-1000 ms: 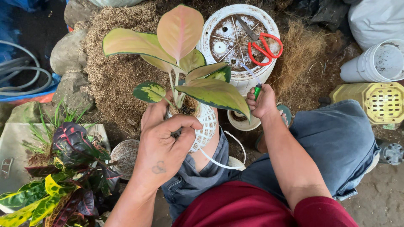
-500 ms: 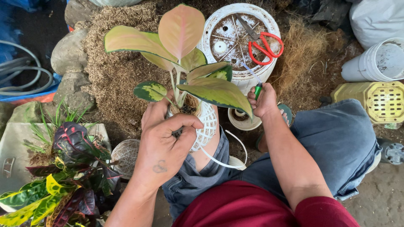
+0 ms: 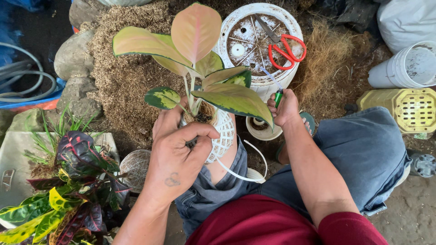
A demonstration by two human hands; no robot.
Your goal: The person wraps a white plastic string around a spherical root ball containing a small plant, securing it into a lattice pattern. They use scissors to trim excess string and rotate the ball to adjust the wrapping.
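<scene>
A plant with broad pink and green leaves (image 3: 196, 30) stands in a white lattice pot (image 3: 222, 136) resting on my lap. My left hand (image 3: 178, 155) presses its fingers into the brown filling at the base of the stems, next to the pot's rim. My right hand (image 3: 284, 107) is closed round a small tool with a green handle (image 3: 278, 96), just right of the leaves. A thin white strip (image 3: 245, 169) loops from the pot over my knee.
An upturned white pot (image 3: 236, 28) with red scissors (image 3: 286, 49) on it stands ahead. Brown husk pile (image 3: 120, 79) left of it, stones (image 3: 72, 56) beyond. Colourful croton plant (image 3: 68, 190) at lower left. White bucket (image 3: 408, 68) and yellow crate (image 3: 411, 109) at right.
My left hand's fingers have shifted slightly at the base of the plant; the plant's leaves have tilted a little. My right hand stays in place.
</scene>
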